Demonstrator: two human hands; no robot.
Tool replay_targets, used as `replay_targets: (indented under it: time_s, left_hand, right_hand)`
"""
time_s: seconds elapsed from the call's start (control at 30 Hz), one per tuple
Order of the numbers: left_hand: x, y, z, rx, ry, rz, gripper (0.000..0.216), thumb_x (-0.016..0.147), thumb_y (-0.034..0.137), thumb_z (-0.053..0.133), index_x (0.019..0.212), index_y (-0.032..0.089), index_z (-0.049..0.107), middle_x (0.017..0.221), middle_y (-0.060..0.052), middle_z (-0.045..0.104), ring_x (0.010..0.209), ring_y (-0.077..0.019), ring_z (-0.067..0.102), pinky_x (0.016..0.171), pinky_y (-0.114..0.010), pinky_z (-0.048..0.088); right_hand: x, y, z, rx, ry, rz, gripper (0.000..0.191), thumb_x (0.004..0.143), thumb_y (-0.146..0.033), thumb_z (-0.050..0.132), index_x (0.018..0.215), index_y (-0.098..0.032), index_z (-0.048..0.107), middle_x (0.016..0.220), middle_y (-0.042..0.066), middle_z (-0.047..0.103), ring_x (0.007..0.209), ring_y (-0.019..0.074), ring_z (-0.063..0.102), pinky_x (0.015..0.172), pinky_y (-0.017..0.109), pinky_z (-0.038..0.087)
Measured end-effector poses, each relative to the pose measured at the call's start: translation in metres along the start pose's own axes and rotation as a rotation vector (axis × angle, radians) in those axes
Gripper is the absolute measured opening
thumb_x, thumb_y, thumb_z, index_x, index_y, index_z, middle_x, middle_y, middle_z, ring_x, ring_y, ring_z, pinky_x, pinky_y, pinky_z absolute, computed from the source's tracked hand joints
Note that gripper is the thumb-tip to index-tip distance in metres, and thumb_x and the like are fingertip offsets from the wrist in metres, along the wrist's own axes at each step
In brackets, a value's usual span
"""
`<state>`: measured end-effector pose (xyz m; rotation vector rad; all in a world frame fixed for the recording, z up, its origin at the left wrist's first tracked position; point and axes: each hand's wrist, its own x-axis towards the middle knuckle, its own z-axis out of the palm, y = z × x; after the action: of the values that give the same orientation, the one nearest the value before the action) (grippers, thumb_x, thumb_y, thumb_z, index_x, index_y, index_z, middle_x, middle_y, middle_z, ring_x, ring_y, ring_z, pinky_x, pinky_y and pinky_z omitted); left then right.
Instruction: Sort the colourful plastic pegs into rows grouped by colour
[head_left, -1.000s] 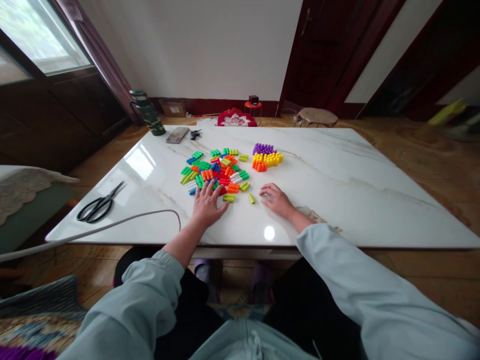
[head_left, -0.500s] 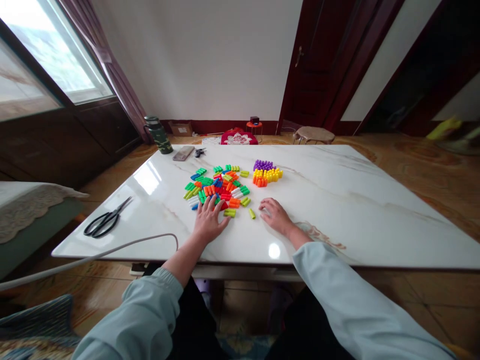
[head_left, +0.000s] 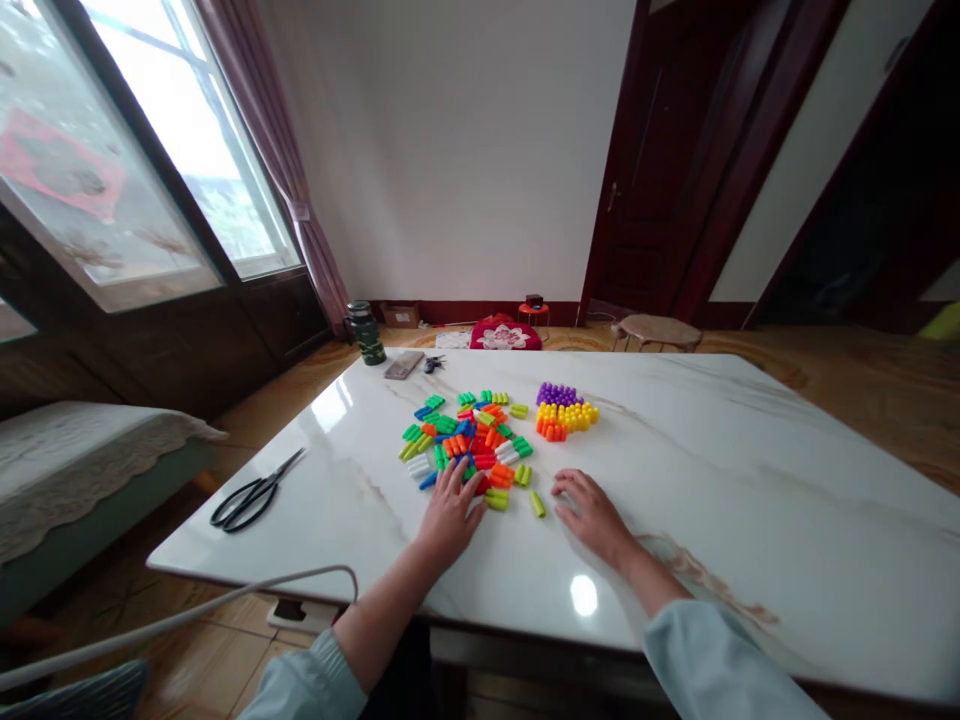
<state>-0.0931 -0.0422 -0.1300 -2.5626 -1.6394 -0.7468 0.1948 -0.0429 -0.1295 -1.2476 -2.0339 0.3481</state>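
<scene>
A grey cable (head_left: 247,592) curved in at the near left, its bend close beside the left forearm; a leftward sweep of that arm could have snagged it. The left hand (head_left: 448,508) lay at the near side of the coloured pile (head_left: 456,446), fingers spread and loose, tips on or just above the pieces (which of the two, I couldn't tell). The right hand (head_left: 592,510) rested on the right with its fingers slack and slightly curled, no piece showing in them; a lone lime piece (head_left: 538,504) lay just beside it, towards the left, where a careless nudge might have rolled it nearer the person. Black scissors (head_left: 255,497) lay well apart on the left. The pile's lying pieces overlapped, so pulling one out could have scattered its neighbours. Farther off to the right, the orange (head_left: 551,430), yellow (head_left: 570,415) and purple (head_left: 556,394) groups seemed to stand upright, packed closely; a knock from a passing sleeve could have tipped several.

As for edges, the white table (head_left: 757,470) ended nearest below the forearms, its left edge ran just beyond the scissors, and the widest room for moving stretched to the right; at the far left, a flask (head_left: 366,335), phone (head_left: 403,364) and keys (head_left: 433,364) sat near the far edge
</scene>
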Motion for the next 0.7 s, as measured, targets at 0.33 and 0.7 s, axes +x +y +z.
replay_targets:
  time_s: [0.33, 0.7]
  left_hand:
    - [0.089, 0.021, -0.027, -0.18, -0.027, -0.023, 0.032, 0.091, 0.022, 0.047, 0.118, 0.024, 0.064, 0.116, -0.007, 0.066, 0.111, -0.0208, 0.059, 0.101, -0.038, 0.046]
    - [0.19, -0.017, 0.011, -0.067, -0.249, -0.104, 0.057, 0.07, 0.04, 0.075, 0.123, 0.026, 0.063, 0.123, -0.01, 0.062, 0.118, -0.0325, 0.055, 0.1, -0.046, 0.044]
  right_hand:
    - [-0.001, -0.004, -0.003, -0.058, -0.078, 0.057, 0.018, 0.082, -0.02, 0.052, 0.098, -0.023, 0.061, 0.122, 0.008, 0.056, 0.116, 0.0234, 0.052, 0.102, 0.041, 0.041]
    - [0.001, -0.012, -0.009, -0.047, -0.131, 0.135, 0.02, 0.081, -0.02, 0.053, 0.099, -0.022, 0.06, 0.127, 0.008, 0.054, 0.119, 0.0229, 0.049, 0.104, 0.039, 0.038]
